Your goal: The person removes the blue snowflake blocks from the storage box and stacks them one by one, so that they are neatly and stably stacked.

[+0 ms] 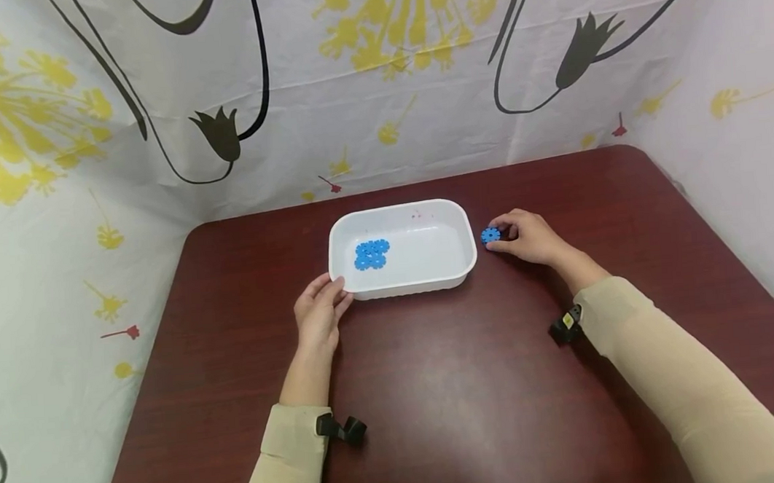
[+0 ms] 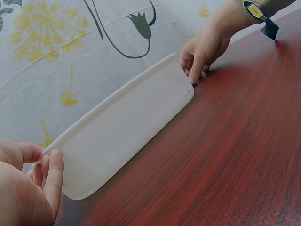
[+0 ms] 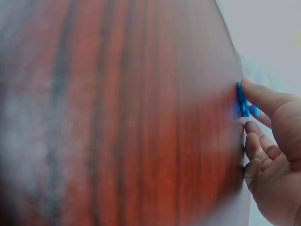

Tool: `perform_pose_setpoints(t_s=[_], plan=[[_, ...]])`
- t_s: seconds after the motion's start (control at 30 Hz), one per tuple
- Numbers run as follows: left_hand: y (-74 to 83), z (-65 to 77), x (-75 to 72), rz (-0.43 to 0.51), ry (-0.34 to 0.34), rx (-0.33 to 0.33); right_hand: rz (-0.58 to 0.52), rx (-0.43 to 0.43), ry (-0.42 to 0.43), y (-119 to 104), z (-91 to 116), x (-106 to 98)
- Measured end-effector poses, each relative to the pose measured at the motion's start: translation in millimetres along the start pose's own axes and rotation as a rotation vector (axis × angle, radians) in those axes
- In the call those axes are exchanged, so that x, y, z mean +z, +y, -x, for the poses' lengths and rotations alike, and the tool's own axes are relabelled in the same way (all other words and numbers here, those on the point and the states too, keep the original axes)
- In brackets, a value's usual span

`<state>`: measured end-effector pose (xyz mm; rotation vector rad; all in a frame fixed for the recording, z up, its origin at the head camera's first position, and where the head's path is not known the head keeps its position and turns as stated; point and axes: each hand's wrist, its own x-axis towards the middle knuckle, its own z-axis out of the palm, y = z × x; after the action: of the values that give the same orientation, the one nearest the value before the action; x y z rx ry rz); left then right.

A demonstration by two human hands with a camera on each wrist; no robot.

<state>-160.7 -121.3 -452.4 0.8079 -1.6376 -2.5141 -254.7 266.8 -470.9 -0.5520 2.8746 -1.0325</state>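
My left hand [image 1: 318,314] grips the near left corner of a white plastic tub [image 1: 405,284], thumb over its rim. Inside the tub, toward its left end, several blue notched discs [image 1: 371,255] lie close together. To the right of the tub, my right hand [image 1: 528,238] pinches another blue notched disc [image 1: 490,235] between thumb and fingers, just over the table. In the right wrist view this disc [image 3: 242,100] appears nearly edge-on at the fingertips. From the left wrist view the tub's outer side wall [image 2: 127,125] hides the discs inside.
The dark red wooden table [image 1: 434,385] has rounded far corners. A patterned cloth [image 1: 380,103] with yellow and grey flowers hangs behind it and at both sides. Each sleeve carries a dark strap with a small camera [image 1: 565,325].
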Motion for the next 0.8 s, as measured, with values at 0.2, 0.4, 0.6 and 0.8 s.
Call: perform_pose_setpoints(t_s=[0.2, 0.4, 0.6, 0.8], plan=[[-0.1, -0.8, -0.6, 0.005, -0.009, 0.002, 0.011, 0.008, -0.023, -3, -1, -3], [-0.2, -1.3, -0.5, 0.012, -0.007, 0.012, 0.012, 0.017, -0.029, -4, -3, -3], [-2.0, -1.8, -1.0, 0.02, -0.01, 0.009, -0.017, 0.036, 0.027, -6, -5, -3], [-2.1, -1.3, -0.8, 0.02, -0.01, 0.011, -0.112, 0.106, 0.12, -21, -11, -10]])
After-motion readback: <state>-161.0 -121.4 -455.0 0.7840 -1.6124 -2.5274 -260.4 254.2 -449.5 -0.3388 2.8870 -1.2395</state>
